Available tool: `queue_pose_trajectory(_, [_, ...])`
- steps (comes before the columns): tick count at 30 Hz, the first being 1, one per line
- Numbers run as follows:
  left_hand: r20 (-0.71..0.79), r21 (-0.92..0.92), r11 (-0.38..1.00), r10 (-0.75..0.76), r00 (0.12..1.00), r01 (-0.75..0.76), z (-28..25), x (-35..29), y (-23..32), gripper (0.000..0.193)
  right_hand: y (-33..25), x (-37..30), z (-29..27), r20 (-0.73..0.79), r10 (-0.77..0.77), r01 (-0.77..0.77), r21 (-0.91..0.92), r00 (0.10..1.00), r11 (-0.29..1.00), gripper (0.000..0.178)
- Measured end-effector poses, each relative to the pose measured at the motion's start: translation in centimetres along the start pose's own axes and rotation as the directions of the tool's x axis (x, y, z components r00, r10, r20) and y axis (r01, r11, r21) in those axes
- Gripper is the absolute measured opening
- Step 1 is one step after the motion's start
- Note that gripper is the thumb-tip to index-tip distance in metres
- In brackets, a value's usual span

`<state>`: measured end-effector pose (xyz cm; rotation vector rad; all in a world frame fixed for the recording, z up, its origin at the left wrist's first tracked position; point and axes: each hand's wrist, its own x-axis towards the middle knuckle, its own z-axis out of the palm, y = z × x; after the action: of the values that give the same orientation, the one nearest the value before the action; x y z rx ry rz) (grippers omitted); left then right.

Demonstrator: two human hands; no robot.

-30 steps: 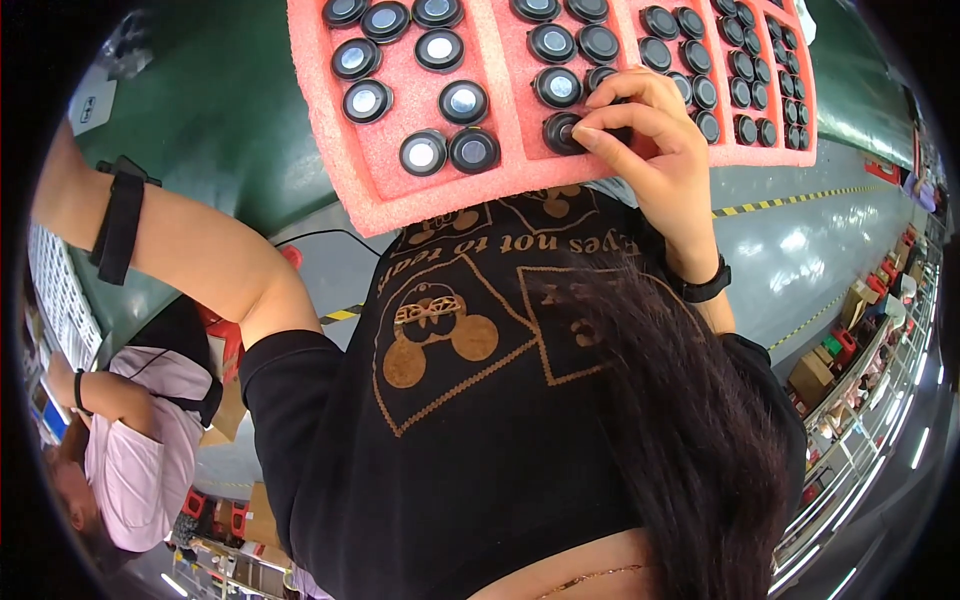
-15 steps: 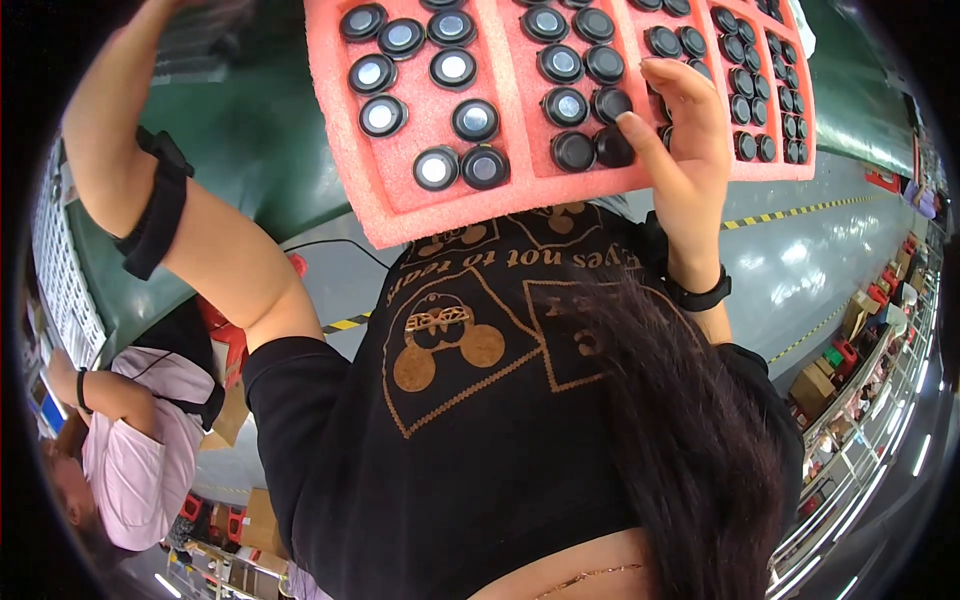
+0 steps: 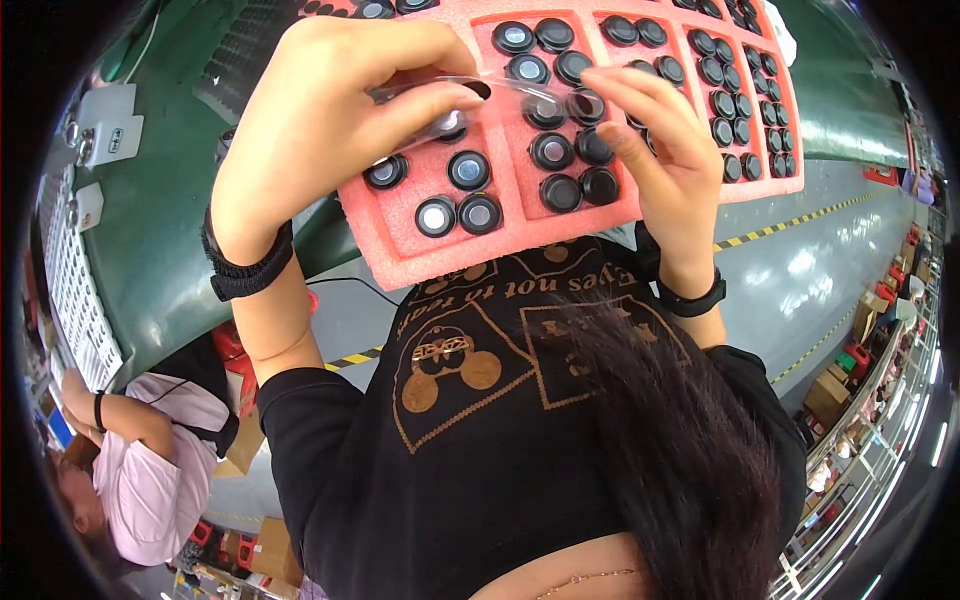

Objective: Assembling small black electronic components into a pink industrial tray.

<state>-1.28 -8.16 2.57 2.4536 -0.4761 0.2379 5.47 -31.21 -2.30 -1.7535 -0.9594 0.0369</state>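
Note:
My left hand (image 3: 340, 130) pinches a thin clear plastic film (image 3: 515, 88) between thumb and fingers. A small black disc (image 3: 480, 90) shows at its thumb tip. The film stretches over a pink foam tray (image 3: 400, 262) toward my right hand (image 3: 665, 150). That hand's thumb and index finger are apart, close around a black round part (image 3: 586, 106); whether they touch it or the film is unclear. Several similar round parts stand in the tray's compartments. Some, like this round part (image 3: 436, 215), have pale shiny centres; others, like this round part (image 3: 599, 185), look all black.
Beneath the tray runs a green tabletop (image 3: 170, 270). A sheet with dark dots (image 3: 245, 65) lies at the far left, near metal brackets (image 3: 108, 135) and a white grid rack (image 3: 65, 280). A co-worker in a pink shirt (image 3: 160, 490) is at lower left.
My left hand has come from the far upper left to over the tray, bringing the clear film. The tray has shifted slightly down and left, and my right hand has moved a little left.

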Motion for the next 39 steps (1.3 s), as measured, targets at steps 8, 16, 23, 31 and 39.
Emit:
queue_pose_trajectory(8, [-0.024, -0.010, 0.993, 0.121, 0.992, -0.121, 0.3, 0.3, 0.0, 0.012, -0.9, -0.2, 0.1, 0.118, 0.352, -0.370, 0.200, 0.928, 0.907, 0.022])
queue_pose_trajectory(16, [0.089, -0.187, 0.978, -0.079, 0.993, 0.095, 1.5, 0.4, -0.1, 0.009, 0.3, -1.1, -0.2, -0.043, 0.195, -0.190, 0.107, 0.980, 0.976, 0.018])
queue_pose_trajectory(23, [0.007, -0.076, 0.996, 0.036, 0.999, -0.036, 3.1, 0.5, -1.0, 0.010, 0.0, 0.8, -0.4, -0.165, -0.199, 0.207, 0.032, 0.966, 0.978, 0.027])
queue_pose_trajectory(31, [0.077, -0.266, 0.959, -0.080, 0.994, 0.098, 5.0, 0.6, 0.5, 0.016, -1.3, 0.0, 0.5, 0.076, 0.110, -0.109, -0.017, 0.991, 0.994, 0.039])
queue_pose_trajectory(39, [0.065, -0.403, 0.901, -0.148, 0.987, 0.162, 3.9, 0.5, 0.6, 0.015, -0.6, 0.2, 0.4, 0.003, 0.101, -0.101, -0.022, 0.995, 0.995, 0.038])
